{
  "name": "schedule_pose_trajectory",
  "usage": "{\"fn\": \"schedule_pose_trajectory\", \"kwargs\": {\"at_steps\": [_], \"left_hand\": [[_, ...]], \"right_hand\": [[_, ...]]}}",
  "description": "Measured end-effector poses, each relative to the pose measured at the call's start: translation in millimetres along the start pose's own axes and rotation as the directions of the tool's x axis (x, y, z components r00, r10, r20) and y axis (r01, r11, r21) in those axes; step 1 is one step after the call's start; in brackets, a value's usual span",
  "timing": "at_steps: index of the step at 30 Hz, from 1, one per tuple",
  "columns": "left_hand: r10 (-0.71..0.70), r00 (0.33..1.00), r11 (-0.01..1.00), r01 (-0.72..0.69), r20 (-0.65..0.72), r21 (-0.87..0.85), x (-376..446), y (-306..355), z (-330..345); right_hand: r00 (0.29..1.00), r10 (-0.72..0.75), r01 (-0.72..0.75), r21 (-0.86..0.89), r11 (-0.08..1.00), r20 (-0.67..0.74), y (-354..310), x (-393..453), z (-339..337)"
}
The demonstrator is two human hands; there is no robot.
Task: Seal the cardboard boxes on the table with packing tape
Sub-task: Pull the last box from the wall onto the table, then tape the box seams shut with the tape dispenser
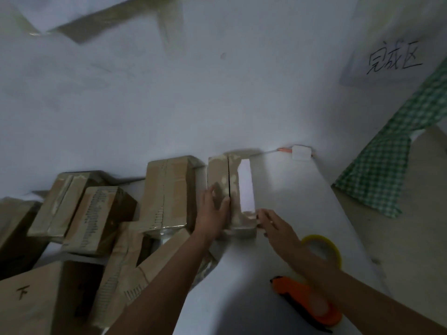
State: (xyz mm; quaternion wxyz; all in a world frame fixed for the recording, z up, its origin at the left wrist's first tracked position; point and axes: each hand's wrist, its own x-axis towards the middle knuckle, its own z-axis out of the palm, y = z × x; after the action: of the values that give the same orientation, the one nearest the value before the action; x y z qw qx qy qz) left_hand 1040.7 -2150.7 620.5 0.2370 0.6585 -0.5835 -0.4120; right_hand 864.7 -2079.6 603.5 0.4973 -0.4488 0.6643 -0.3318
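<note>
On the white tabletop (278, 194), near its far edge, a small box (232, 194) lies with its long axis running away from the person, its centre seam dark and untaped along the top. A white label (246, 187) covers part of its right flap.

From the head view, the left hand (212, 211) rests flat on the left flap, fingers straight and spread, fingertips just short of the seam. The right hand (273, 226) sits at the box's near right corner, fingers loosely extended and touching the cardboard; it appears to hold nothing, though blur makes the fingertips hard to read. Both forearms reach forward from the near edge, the left crossing over a pile of other boxes (101, 221) that crowds the left side of the tabletop.

A tape roll (324, 247) lies just behind the right wrist, and an orange cutter (312, 303) lies closer to the near edge, under the right forearm. The right hand is the nearer one to the tape, so fetching it likely falls to that hand while the left pins the flaps. The seam probably needs tape laid along the box's long axis.
</note>
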Motion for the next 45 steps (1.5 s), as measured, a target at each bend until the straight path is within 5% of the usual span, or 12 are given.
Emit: {"fn": "schedule_pose_trajectory", "kwargs": {"at_steps": [3,7,11,17,20,23,29,33,37,41,45], "left_hand": [[-0.059,0.997,0.912,0.033,0.052,0.41,-1.4,1.3,16.0],[-0.031,0.99,0.756,-0.068,0.14,0.651,-8.4,3.3,41.0],[0.046,0.968,0.698,-0.209,0.249,0.685,-6.3,-0.7,38.8],[0.174,0.771,0.442,-0.617,0.613,0.651,-2.7,-17.3,12.8],[0.159,0.734,0.383,-0.662,0.66,0.644,-5.2,-19.2,7.1],[0.138,0.724,0.356,-0.673,0.676,0.648,-12.4,-19.7,5.3],[0.134,0.698,0.372,-0.694,0.704,0.617,-21.5,-22.9,2.9],[0.163,0.624,0.265,-0.774,0.764,0.575,-29.2,-22.7,3.5],[0.165,0.589,0.264,-0.799,0.791,0.54,-29.9,-25.4,0.5],[0.233,0.662,0.357,-0.739,0.712,0.571,-37.6,-29.4,11.2],[0.323,0.701,0.316,-0.713,0.636,0.626,-46.1,-42.3,22.0]], "right_hand": [[0.994,-0.004,0.002,0.013,1.0,0.111,12.1,-36.8,18.9],[1.0,0.025,-0.025,-0.119,0.993,-0.002,34.1,-56.3,-2.0],[0.985,-0.008,-0.057,-0.371,0.927,-0.172,72.3,-85.7,-30.4],[0.996,0.079,-0.081,-0.721,0.689,-0.037,121.3,-129.8,-34.9],[0.995,0.079,-0.005,-0.776,0.631,0.058,139.5,-140.9,-26.4],[0.999,0.046,-0.027,-0.854,0.52,-0.004,145.4,-147.4,-21.8],[0.978,-0.145,0.001,-0.695,0.719,-0.148,147.5,-173.8,-40.2],[0.881,-0.298,0.124,-0.429,0.895,-0.368,107.8,-178.5,-54.2],[0.792,-0.375,0.244,-0.313,0.918,-0.481,48.7,-164.1,-65.2],[0.836,-0.288,0.203,-0.223,0.953,-0.468,7.5,-139.6,-67.0],[0.901,-0.249,0.127,-0.332,0.935,-0.356,-16.0,-111.5,-69.8]]}}
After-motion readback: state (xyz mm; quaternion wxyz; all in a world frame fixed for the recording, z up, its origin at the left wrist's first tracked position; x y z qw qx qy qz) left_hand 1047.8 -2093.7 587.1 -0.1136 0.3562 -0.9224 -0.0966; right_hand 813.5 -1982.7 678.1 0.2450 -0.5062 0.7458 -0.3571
